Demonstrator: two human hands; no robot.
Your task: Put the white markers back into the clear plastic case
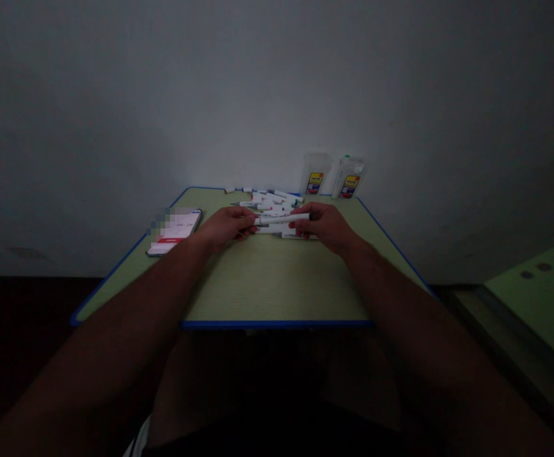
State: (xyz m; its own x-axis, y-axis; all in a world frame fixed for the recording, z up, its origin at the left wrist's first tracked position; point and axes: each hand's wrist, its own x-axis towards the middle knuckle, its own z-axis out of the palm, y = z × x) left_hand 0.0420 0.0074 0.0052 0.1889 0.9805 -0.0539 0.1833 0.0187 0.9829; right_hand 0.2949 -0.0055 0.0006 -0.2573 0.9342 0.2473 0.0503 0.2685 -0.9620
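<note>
A white marker (277,219) lies level between my two hands, just above the table. My left hand (229,227) pinches its left end, and my right hand (323,225) grips its right end, where a dark tip shows. Under and behind it spreads a loose heap of white markers (271,202) with variously coloured ends. A few more markers (283,233) lie right below the held one, partly covered by my fingers.
On the left of the blue-edged table (277,285) lies a phone (174,235) with a lit screen. Two clear plastic cases (315,174) with yellow labels stand at the back right, near the grey wall (257,82).
</note>
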